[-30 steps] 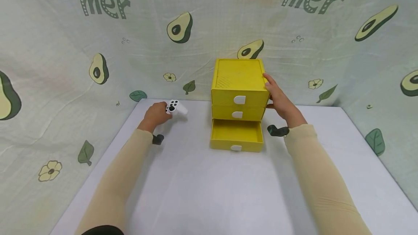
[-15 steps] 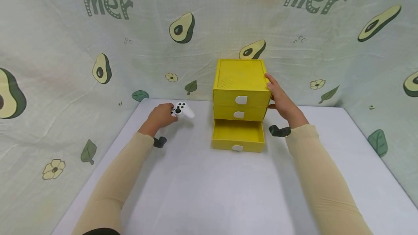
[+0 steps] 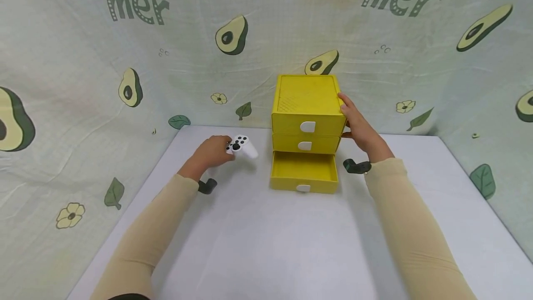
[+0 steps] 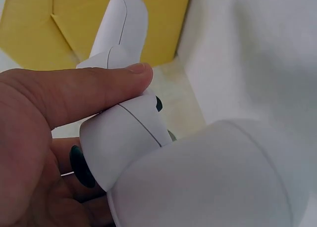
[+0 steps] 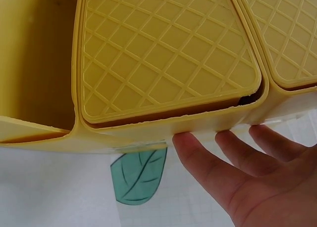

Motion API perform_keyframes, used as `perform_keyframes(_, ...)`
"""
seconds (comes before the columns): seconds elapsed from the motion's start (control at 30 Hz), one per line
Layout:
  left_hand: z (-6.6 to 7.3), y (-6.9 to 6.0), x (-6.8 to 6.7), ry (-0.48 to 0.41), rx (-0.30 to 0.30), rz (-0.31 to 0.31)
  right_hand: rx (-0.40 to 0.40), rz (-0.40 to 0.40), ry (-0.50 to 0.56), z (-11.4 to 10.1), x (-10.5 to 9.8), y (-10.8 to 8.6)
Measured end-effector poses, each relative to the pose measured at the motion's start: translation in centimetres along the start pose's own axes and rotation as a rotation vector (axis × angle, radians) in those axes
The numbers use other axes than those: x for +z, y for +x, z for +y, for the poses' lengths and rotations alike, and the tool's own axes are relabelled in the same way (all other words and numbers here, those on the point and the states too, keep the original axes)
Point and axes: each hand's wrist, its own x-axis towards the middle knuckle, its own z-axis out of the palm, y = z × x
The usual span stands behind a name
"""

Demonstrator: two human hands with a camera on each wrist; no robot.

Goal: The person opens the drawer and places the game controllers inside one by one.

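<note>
A white game controller (image 3: 243,147) with dark buttons is in my left hand (image 3: 211,153), left of the cabinet and near the tabletop. In the left wrist view my thumb (image 4: 99,91) lies across the controller (image 4: 131,143), with the other fingers below it. A yellow three-drawer cabinet (image 3: 307,95) stands at the back of the table. Its bottom drawer (image 3: 304,184) is pulled out and bare inside; the upper two are closed. My right hand (image 3: 363,128) rests on the cabinet's right side. The right wrist view shows its extended fingertips (image 5: 185,139) touching the yellow wall.
A white table (image 3: 266,240) spreads in front and to both sides. Behind and at the sides hangs a pale cloth (image 3: 187,59) printed with avocados, leaves and flowers. Each wrist wears a small black mount, such as the right one (image 3: 357,166).
My left hand has moved right and slightly nearer with the controller, toward the cabinet. The right hand and the drawers have kept their places; the head view has shifted slightly.
</note>
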Motion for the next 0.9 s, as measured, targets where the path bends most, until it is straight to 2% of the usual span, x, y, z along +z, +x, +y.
perform_keyframes(0.5,3.1,-1.1,-0.6,0.032,0.115,-0.042,-0.005,0.001,0.011,0.0,0.0,0.0)
perform_keyframes(0.73,4.5,-1.5,-0.7,0.027,0.104,-0.06,-0.008,0.006,0.001,0.0,0.0,0.0)
perform_keyframes(0.9,5.7,-1.7,-0.9,0.033,0.142,-0.077,-0.001,0.003,0.012,0.2,-0.1,0.2)
